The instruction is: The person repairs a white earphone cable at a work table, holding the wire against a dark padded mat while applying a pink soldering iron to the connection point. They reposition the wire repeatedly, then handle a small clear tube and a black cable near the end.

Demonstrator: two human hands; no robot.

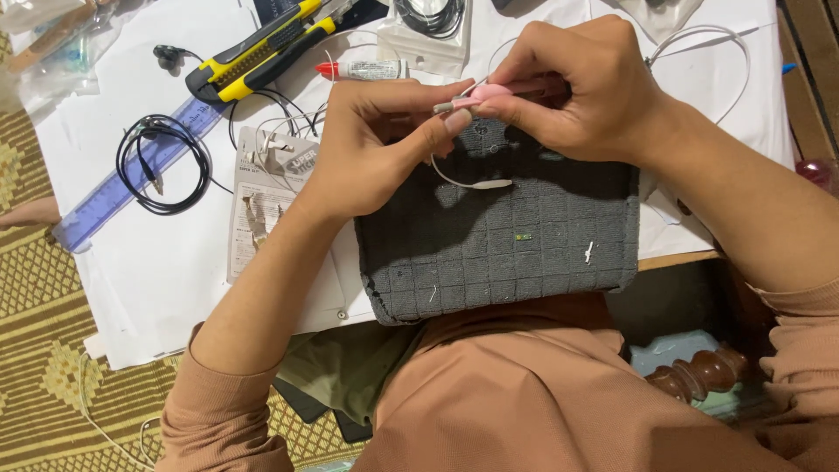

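Looking down, I see my left hand (380, 144) and right hand (572, 83) meeting above a dark grey towel (507, 236) on the counter (157, 280). My right hand's fingers are closed tight on a small pink tool (494, 92), gripping it near its tip. My left hand's thumb and forefinger are pinched together on a thin white cable (463, 182) at the grey end that meets the pink tool; the cable's slack loops down onto the towel.

Left of the towel lies a flat white-and-grey card package (262, 197) with small white parts on it. Above it sit a yellow-and-black utility knife (262, 48) and a white glue tube (367, 69) with a red cap. A clear plastic packet (428, 31) holding coiled black wire lies at the top edge. A blue ruler (131, 175) lies under a coiled black cable (166, 162).
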